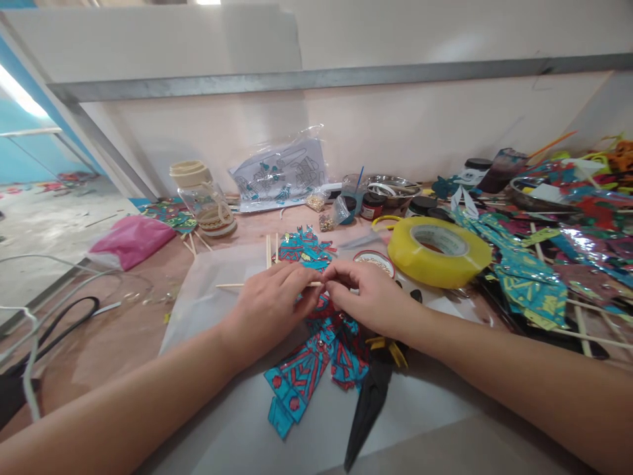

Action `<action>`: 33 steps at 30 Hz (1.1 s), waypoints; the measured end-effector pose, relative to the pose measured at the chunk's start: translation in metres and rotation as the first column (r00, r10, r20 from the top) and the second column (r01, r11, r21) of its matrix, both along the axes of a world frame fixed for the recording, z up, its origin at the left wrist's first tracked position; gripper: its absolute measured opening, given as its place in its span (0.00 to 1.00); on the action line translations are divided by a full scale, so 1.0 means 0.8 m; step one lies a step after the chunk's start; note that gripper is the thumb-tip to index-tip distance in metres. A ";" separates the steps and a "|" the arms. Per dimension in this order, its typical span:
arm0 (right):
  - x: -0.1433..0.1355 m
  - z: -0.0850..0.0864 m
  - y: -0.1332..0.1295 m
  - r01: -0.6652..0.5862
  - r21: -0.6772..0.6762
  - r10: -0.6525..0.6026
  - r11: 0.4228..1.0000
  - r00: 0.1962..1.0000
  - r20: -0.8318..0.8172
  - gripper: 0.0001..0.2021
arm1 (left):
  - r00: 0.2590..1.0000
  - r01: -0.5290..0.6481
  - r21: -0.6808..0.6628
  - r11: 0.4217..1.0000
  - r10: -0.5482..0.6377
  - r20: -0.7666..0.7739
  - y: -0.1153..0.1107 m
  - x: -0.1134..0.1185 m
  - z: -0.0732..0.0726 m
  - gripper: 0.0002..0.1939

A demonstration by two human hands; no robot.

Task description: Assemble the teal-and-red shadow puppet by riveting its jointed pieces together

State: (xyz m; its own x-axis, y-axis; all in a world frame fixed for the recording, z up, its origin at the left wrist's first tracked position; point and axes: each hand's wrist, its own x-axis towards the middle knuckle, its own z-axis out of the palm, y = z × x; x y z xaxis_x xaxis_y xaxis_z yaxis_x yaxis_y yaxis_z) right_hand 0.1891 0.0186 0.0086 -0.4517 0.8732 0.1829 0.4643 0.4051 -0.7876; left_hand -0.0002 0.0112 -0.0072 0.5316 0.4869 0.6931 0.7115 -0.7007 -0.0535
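Observation:
My left hand (277, 293) is closed around a thin wooden stick (230, 285), which lies level and pokes out on both sides of the fingers. At the stick's right end, the fingertips of my right hand (373, 297) are pinched together; whatever is between them is too small to make out. Beneath both hands lies a jointed cut-out figure (301, 376) in blue and red, its middle partly covered by the fingers. Two more pale sticks (269, 251) stick out behind my left hand. A black tapered piece (370, 409) rests below my right wrist, beside a yellow tie (390, 348).
White sheets (212, 422) cover the work surface. Right of my hands are a yellow tape roll (440, 251), a round dish of small beads (376, 262) and piled painted cut-outs (529, 277). A jar (205, 201) and pink packet (131, 243) stand left; cables (30, 356) lie nearby.

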 end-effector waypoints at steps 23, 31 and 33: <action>0.010 0.020 -0.005 -0.076 0.318 0.042 0.945 0.993 0.114 0.07 | 0.992 0.126 -0.104 0.987 -0.125 0.019 -0.010 -0.001 0.019 0.09; 0.005 0.007 -0.008 -0.078 0.408 0.039 0.910 0.994 0.103 0.08 | 0.994 0.086 -0.087 0.992 -0.080 0.075 -0.006 -0.001 0.007 0.02; 0.005 0.005 -0.007 -0.067 0.388 0.030 0.919 0.994 0.101 0.07 | 0.994 0.088 -0.066 0.994 -0.083 0.078 -0.006 0.000 0.006 0.02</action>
State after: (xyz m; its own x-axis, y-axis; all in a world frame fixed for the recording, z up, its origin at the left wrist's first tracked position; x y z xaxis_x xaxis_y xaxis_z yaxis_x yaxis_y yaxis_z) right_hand 0.1929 0.0130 0.0128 -0.5228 0.7171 0.4610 0.4981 0.6958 -0.5175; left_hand -0.0001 0.0062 -0.0021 0.5214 0.4902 0.6984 0.6489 -0.7593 0.0485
